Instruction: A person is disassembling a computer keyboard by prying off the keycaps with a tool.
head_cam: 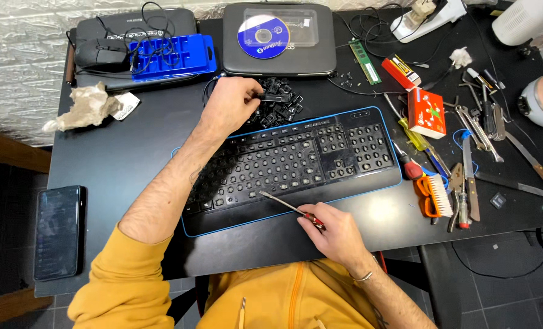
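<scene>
Keyboard [296, 164], black with a blue edge, lies across the middle of the black tabletop [119, 158] in front of me, and most of its keycaps are off, leaving bare sockets. My left hand [232, 105] reaches past its top edge to the pile of loose keycaps [283, 105] just behind it, fingers pinched on one long black keycap [272, 96]. My right hand [335, 233] rests at the keyboard's near edge, closed around the red handle of a thin screwdriver [289, 207] whose metal shaft points left over the lower row of sockets. A phone [57, 231] lies well apart at the left edge. To the right of the keyboard I see an orange brush [437, 196], a small red box [427, 113] and scattered hand tools [478, 131]. Behind the pile sits a closed laptop [278, 39] with a blue disc [263, 36] on it.
</scene>
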